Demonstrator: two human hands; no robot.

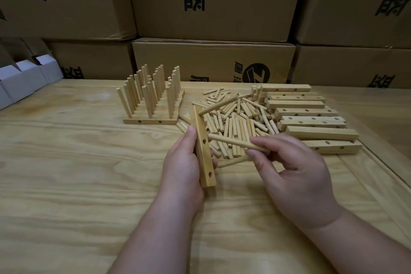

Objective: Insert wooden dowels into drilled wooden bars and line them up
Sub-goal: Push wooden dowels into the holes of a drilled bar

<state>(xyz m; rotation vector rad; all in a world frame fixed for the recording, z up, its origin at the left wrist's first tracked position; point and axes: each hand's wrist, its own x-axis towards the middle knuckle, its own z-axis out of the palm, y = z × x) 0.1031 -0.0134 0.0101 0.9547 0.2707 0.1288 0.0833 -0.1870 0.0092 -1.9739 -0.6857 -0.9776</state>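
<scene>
L hand [181, 162]: grips pale drilled wooden bar [203, 151], one dowel fitted at far end.
R hand [289, 169]: pinches pale round wooden dowel [235, 142], tip at bar's mid hole.

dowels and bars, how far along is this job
Done: a row of finished bars with upright dowels stands at the back left. In hand: left hand holds a bar with one dowel in; right hand brings another dowel. Left: loose dowels, empty bars.
</scene>
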